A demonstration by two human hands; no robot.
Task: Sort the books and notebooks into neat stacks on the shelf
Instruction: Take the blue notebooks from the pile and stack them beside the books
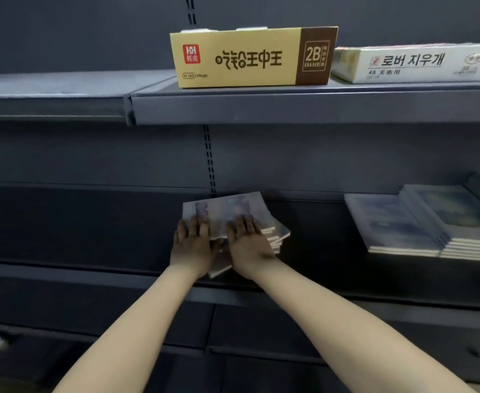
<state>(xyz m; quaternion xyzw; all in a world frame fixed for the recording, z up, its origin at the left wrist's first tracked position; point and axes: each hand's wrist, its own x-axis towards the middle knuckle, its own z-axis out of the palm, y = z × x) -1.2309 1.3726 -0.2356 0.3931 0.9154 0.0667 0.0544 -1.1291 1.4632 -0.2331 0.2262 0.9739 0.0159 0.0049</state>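
Left hand [193, 245] and right hand [247, 243] — grip released — press flat on one notebook stack [227, 208].

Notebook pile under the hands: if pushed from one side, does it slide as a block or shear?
Probably shears: the notebook pile is already fanned, edges stepped at its right corner. Thin notebooks likely flop singly, stiffer together. Pressing flat on top, the left hand and right hand should steady it.

Left hand [193, 245] bare, right hand [247, 242] bare, left forearm [136, 321] uncovered along its full visible length, right forearm [332, 316] likewise uncovered, fingers too blurred for finer detail
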